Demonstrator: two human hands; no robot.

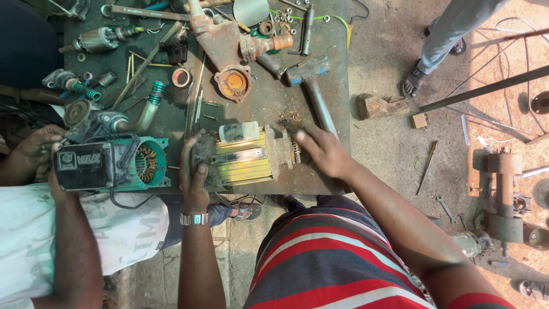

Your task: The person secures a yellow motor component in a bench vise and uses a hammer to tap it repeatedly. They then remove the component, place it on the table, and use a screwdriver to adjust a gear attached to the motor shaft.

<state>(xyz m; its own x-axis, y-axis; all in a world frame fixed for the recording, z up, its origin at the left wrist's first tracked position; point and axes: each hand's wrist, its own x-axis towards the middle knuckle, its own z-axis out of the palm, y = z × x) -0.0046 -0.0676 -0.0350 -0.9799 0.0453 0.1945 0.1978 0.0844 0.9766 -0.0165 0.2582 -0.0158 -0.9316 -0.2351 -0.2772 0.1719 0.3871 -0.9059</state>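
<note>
Grimy yellow finned electric motor (243, 161), small pale box on top, lies on its side at near edge of dark metal workbench (337, 114), toothed gear end facing right.
</note>
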